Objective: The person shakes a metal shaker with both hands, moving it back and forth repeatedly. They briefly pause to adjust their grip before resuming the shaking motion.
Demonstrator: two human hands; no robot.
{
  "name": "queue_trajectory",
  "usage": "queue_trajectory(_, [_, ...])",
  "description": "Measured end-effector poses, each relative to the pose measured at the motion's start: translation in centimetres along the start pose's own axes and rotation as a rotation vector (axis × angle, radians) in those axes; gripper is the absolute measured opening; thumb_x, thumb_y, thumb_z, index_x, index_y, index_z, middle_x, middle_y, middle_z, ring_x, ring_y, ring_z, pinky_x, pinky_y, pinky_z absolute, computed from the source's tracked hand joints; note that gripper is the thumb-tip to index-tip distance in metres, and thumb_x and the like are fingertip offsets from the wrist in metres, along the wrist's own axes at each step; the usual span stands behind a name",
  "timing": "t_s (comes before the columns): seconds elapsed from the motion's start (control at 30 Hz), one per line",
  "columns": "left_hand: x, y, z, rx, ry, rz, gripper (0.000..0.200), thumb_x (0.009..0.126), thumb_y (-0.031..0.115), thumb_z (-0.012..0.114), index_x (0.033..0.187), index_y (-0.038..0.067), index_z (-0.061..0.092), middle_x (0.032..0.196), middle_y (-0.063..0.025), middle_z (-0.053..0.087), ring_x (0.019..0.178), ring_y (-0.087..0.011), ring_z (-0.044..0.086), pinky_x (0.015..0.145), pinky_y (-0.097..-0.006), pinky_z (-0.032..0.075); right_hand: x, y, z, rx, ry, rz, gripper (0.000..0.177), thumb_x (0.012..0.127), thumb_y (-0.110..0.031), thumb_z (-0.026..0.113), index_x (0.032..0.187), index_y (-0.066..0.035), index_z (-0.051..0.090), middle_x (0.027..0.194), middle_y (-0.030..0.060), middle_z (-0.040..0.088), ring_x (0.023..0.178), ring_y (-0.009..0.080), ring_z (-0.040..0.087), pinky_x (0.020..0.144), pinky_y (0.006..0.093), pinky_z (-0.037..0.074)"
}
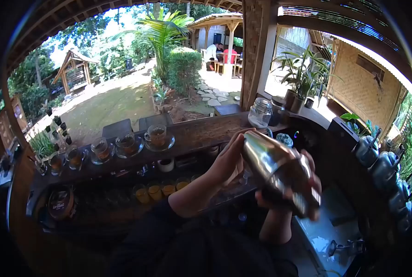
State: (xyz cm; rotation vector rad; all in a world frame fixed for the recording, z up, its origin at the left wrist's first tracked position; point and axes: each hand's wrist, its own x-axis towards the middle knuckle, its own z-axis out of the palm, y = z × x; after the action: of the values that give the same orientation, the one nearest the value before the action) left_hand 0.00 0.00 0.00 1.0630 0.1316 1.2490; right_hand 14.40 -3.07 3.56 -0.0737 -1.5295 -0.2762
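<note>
A shiny metal cocktail shaker [267,156] is held up in front of me, tilted with its upper end toward the left. My left hand [229,159] presses around that upper left end. Around the lower right end wrap the fingers of my right hand [310,177], somewhat smeared by motion. What the shaker contains is hidden. Just behind it on the counter stands a glass jar [260,113] with something white at its bottom. Below my left wrist, glasses of orange drink [155,191] stand in a row on the lower shelf.
Several glass cups on saucers [157,136] line the wooden counter [201,132]. Kettles [384,167] stand on the right, above a metal sink area [324,231]. A wooden post [257,51] rises behind the counter. People [212,53] sit under a shelter outside.
</note>
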Motion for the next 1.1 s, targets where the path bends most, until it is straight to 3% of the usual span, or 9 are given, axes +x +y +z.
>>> queue_trajectory(0.07, [1.0, -0.5, -0.8, -0.076, 0.25, -0.235, 0.049, 0.095, 0.042, 0.037, 0.127, 0.005, 0.041, 0.119, -0.0112, 0.053, 0.11, -0.0224, 0.051, 0.096, -0.0416, 0.038, -1.3, 0.9, 0.5, -0.178, 0.085, 0.107, 0.089, 0.056, -0.024, 0.084, 0.126, -0.011, 0.031, 0.123, 0.0153, 0.038, 0.115, 0.0313, 0.044, 0.096, 0.0428, 0.039])
queue_trajectory(0.23, [-0.5, 0.1, 2.5, 0.092, 0.039, 0.116, 0.049, 0.096, 0.04, 0.034, 0.128, 0.004, 0.037, 0.12, -0.0168, 0.05, 0.109, -0.0245, 0.051, 0.095, -0.0395, 0.04, 0.2, -5.3, -1.3, -0.187, -0.034, 0.008, 0.091, 0.062, -0.033, 0.081, 0.13, -0.032, 0.02, 0.126, 0.0144, 0.033, 0.114, 0.0372, 0.042, 0.092, 0.0515, 0.045])
queue_trajectory(0.27, [-1.2, 1.4, 3.6, 0.091, -0.123, 0.174, 0.042, 0.098, 0.034, 0.032, 0.128, 0.005, 0.037, 0.117, -0.0134, 0.05, 0.113, -0.0201, 0.047, 0.096, -0.0329, 0.036, 1.2, -7.5, 0.4, 0.342, 0.069, 0.095, 0.09, 0.064, -0.034, 0.079, 0.133, -0.037, 0.021, 0.132, 0.0075, 0.029, 0.117, 0.0385, 0.039, 0.095, 0.0517, 0.044])
queue_trajectory(0.37, [-0.7, 1.1, 3.9, 0.278, -0.048, 0.365, 0.042, 0.098, 0.034, 0.029, 0.126, 0.004, 0.038, 0.112, -0.012, 0.052, 0.108, -0.0178, 0.048, 0.095, -0.0308, 0.036, -3.4, -5.7, 0.2, 0.188, 0.318, 0.074, 0.082, 0.059, -0.016, 0.082, 0.117, -0.049, 0.036, 0.124, 0.0053, 0.033, 0.116, 0.039, 0.041, 0.092, 0.0494, 0.045])
queue_trajectory(0.4, [0.6, 0.3, 2.4, 0.293, 0.015, 0.279, 0.042, 0.098, 0.035, 0.029, 0.124, 0.004, 0.039, 0.11, -0.0124, 0.054, 0.106, -0.0176, 0.049, 0.092, -0.03, 0.038, -0.4, -3.8, 1.1, 0.057, 0.262, -0.164, 0.083, 0.061, -0.019, 0.082, 0.12, -0.046, 0.029, 0.124, 0.0088, 0.033, 0.117, 0.0379, 0.039, 0.094, 0.0508, 0.043])
queue_trajectory(0.5, [1.0, -1.4, 0.6, 0.131, 0.256, 0.035, 0.043, 0.097, 0.04, 0.032, 0.12, 0.005, 0.041, 0.101, -0.0085, 0.056, 0.093, -0.0155, 0.054, 0.078, -0.0259, 0.044, -2.6, 1.4, -0.2, -0.214, 0.234, 0.247, 0.101, 0.059, -0.031, 0.082, 0.13, -0.013, 0.013, 0.124, 0.0208, 0.037, 0.118, 0.0376, 0.038, 0.099, 0.0473, 0.032])
queue_trajectory(0.77, [-0.7, 1.6, 4.0, 0.184, -0.089, 0.263, 0.044, 0.096, 0.036, 0.033, 0.129, 0.007, 0.035, 0.113, -0.0104, 0.048, 0.105, -0.017, 0.049, 0.087, -0.0286, 0.042, -0.5, -2.9, -1.1, -0.09, 0.013, -0.086, 0.101, 0.061, -0.035, 0.081, 0.135, -0.023, 0.014, 0.137, 0.015, 0.024, 0.124, 0.037, 0.033, 0.098, 0.0512, 0.039])
queue_trajectory(0.9, [2.7, -0.3, -1.1, 0.095, 0.129, -0.109, 0.047, 0.093, 0.043, 0.039, 0.124, 0.007, 0.044, 0.115, -0.007, 0.054, 0.104, -0.017, 0.055, 0.086, -0.0367, 0.046, -1.2, 0.6, 0.3, -0.341, 0.137, 0.117, 0.098, 0.059, -0.032, 0.082, 0.129, -0.017, 0.015, 0.125, 0.0155, 0.036, 0.119, 0.0346, 0.038, 0.097, 0.0473, 0.038])
queue_trajectory(1.1, [0.4, 2.6, 3.2, 0.246, -0.055, 0.106, 0.045, 0.089, 0.04, 0.045, 0.12, 0.007, 0.044, 0.115, -0.0133, 0.051, 0.108, -0.0249, 0.051, 0.093, -0.0386, 0.042, 0.0, -5.8, 1.7, 0.122, 0.302, -0.114, 0.065, 0.076, -0.017, 0.07, 0.117, -0.051, 0.033, 0.116, 0.0077, 0.038, 0.112, 0.0358, 0.043, 0.093, 0.0583, 0.041])
